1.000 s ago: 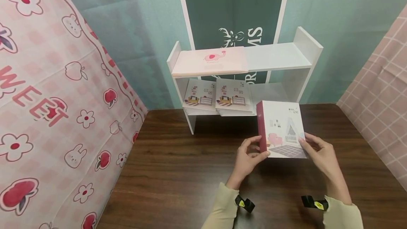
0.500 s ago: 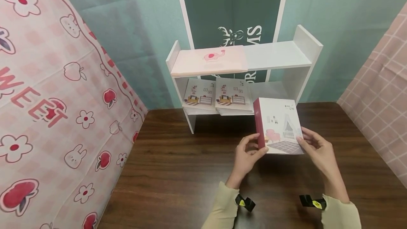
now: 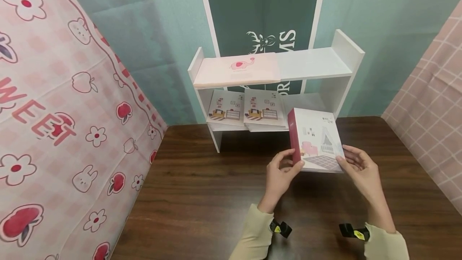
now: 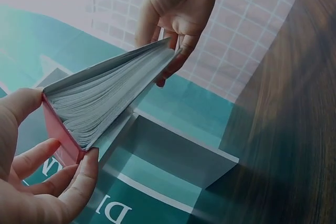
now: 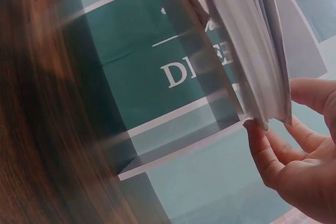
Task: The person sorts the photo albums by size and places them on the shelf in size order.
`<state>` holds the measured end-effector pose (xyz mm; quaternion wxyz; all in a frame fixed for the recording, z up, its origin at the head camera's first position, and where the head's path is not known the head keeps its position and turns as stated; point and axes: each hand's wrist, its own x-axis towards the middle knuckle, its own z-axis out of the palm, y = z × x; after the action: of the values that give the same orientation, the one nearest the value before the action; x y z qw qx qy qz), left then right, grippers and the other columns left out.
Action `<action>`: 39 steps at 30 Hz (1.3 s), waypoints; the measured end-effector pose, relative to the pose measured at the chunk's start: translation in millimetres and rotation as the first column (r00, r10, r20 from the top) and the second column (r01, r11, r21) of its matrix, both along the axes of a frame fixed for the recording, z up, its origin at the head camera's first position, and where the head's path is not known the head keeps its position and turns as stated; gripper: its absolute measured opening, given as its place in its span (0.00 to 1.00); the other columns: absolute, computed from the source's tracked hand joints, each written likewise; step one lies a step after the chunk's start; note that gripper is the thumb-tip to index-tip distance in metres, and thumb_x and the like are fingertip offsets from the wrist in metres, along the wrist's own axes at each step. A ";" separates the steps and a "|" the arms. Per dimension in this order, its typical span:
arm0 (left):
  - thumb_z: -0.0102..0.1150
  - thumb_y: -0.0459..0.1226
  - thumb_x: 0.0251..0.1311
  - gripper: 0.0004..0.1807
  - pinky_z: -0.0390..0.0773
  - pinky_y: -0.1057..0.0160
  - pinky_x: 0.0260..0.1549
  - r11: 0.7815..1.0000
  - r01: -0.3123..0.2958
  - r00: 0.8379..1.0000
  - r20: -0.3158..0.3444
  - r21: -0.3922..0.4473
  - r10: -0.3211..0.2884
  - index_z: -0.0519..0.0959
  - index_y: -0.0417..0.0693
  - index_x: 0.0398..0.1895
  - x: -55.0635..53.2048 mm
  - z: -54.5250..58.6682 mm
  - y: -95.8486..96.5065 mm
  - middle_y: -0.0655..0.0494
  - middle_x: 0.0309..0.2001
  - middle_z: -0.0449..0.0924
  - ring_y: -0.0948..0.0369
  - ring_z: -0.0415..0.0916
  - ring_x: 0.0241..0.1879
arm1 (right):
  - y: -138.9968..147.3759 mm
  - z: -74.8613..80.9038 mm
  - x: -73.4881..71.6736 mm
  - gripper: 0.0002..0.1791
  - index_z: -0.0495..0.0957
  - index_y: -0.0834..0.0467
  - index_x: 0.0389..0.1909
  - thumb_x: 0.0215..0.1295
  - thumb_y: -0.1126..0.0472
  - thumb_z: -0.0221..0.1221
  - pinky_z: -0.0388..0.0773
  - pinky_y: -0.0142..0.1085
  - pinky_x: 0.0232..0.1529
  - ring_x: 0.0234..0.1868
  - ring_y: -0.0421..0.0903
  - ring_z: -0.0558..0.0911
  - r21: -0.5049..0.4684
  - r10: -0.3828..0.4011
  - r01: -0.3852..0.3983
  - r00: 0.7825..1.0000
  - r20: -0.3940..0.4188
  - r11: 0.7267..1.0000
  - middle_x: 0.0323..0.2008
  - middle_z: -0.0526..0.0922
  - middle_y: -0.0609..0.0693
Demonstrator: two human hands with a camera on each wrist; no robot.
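Both hands hold up a thick hardcover book (image 3: 319, 141) with a red spine and a white cover showing a pink armchair and a canopy crib. My left hand (image 3: 280, 177) grips its spine near the lower corner, thumb on the front cover. On the opposite edge, my right hand (image 3: 362, 173) pinches the covers between thumb and fingers. Many pages (image 4: 105, 95) show between the covers in the left wrist view. The book is tilted, its top edge overlapping the lower shelf's right part in the head view. To its left lie two similar white books, a left one (image 3: 225, 107) and a right one (image 3: 265, 109).
A white two-tier shelf (image 3: 317, 65) stands at the back of the dark wooden table (image 3: 202, 196). On its upper board lies a pale pink flat item (image 3: 236, 69) with an elephant print. Patterned pink cloths (image 3: 86, 131) hang at both sides, and a green curtain behind.
The book has moved away from me, toward the shelf, and slightly left, with both hands keeping their hold. The books on the shelf have not moved.
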<state>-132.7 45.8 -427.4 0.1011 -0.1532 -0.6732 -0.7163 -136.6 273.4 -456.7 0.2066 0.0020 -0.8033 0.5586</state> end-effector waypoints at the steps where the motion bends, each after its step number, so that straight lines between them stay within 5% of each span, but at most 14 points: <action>1: 0.64 0.33 0.54 0.19 0.81 0.67 0.32 1.000 -0.007 1.000 -0.003 -0.001 0.007 0.77 0.36 0.49 -0.1 0.6 0.7 0.40 0.48 0.77 0.41 0.76 0.38 | -0.6 -0.3 0.2 0.25 0.69 0.69 0.56 0.56 0.71 0.61 0.72 0.15 0.38 0.40 0.26 0.77 -0.003 -0.011 0.011 1.000 -0.003 1.000 0.41 0.76 0.30; 13: 0.63 0.33 0.54 0.16 0.81 0.63 0.27 0.994 -0.100 0.991 -0.091 -0.044 0.096 0.78 0.36 0.47 -0.8 6.0 9.0 0.39 0.51 0.72 0.45 0.77 0.33 | -18.6 11.9 8.3 0.21 0.72 0.72 0.52 0.54 0.76 0.60 0.75 0.17 0.38 0.41 0.34 0.78 -0.121 -0.081 0.073 0.995 -0.063 0.990 0.43 0.79 0.42; 18: 0.61 0.33 0.56 0.14 0.81 0.67 0.25 0.992 -0.112 0.986 -0.130 -0.055 0.104 0.79 0.36 0.46 -1.4 7.9 10.8 0.41 0.48 0.74 0.55 0.77 0.33 | -25.8 21.8 14.1 0.22 0.74 0.71 0.51 0.52 0.77 0.62 0.73 0.16 0.39 0.42 0.34 0.77 -0.074 -0.078 0.070 0.991 -0.110 0.995 0.45 0.79 0.46; 23: 0.60 0.34 0.58 0.14 0.80 0.71 0.26 0.992 -0.108 0.986 -0.135 -0.067 0.099 0.78 0.38 0.46 -1.4 11.1 11.8 0.43 0.45 0.74 0.54 0.76 0.35 | -25.9 18.4 14.1 0.22 0.74 0.75 0.48 0.47 0.83 0.61 0.72 0.18 0.46 0.51 0.35 0.76 -0.047 -0.029 0.019 0.973 -0.228 0.999 0.55 0.74 0.57; 32: 0.60 0.36 0.59 0.11 0.78 0.74 0.25 0.976 -0.183 0.972 -0.172 -0.117 0.161 0.80 0.44 0.44 -0.5 11.5 15.5 0.46 0.41 0.76 0.60 0.76 0.34 | -26.0 17.4 17.6 0.22 0.77 0.75 0.44 0.42 0.83 0.63 0.68 0.18 0.52 0.59 0.41 0.71 0.086 0.052 -0.027 0.952 -0.303 0.996 0.56 0.68 0.69; 39: 0.59 0.34 0.59 0.10 0.77 0.77 0.24 0.962 -0.238 0.948 -0.247 -0.134 0.201 0.82 0.42 0.42 1.4 14.5 17.4 0.47 0.38 0.77 0.60 0.79 0.33 | -13.9 -0.1 8.9 0.31 0.79 0.67 0.46 0.33 0.84 0.68 0.64 0.14 0.52 0.60 0.38 0.67 0.169 0.054 -0.006 0.958 -0.280 0.986 0.59 0.68 0.63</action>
<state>-131.2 63.2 -412.9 0.2451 -0.1670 -0.7256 -0.6209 -127.8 259.4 -456.8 0.3103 0.1116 -0.8091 0.4865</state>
